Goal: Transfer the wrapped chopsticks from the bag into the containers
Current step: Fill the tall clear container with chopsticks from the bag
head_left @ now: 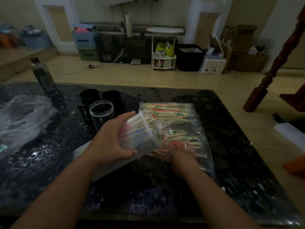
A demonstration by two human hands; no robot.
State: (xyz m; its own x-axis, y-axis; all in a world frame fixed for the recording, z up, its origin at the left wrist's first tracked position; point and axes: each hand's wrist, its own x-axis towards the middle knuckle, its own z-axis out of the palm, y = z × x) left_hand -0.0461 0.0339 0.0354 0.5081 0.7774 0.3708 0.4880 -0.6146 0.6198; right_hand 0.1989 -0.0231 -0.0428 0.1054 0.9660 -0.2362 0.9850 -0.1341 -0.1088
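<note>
My left hand (109, 139) grips a clear plastic jar (140, 133) tilted on its side, mouth toward the right, packed with wrapped chopsticks. A clear plastic bag (194, 129) lies on the dark table to the right, holding several wrapped chopsticks (166, 109) with red and green print. My right hand (181, 156) reaches into the bag's near end, its fingers curled on a few chopsticks just below the jar's mouth. An empty clear jar (101, 113) stands upright behind my left hand.
Two black cups (90, 96) (112, 96) stand behind the empty jar. A dark bottle (42, 78) stands at the back left, and crumpled clear plastic (21, 116) lies at the left. The table edge (234, 123) runs along the right; a wooden post (272, 66) rises beyond it.
</note>
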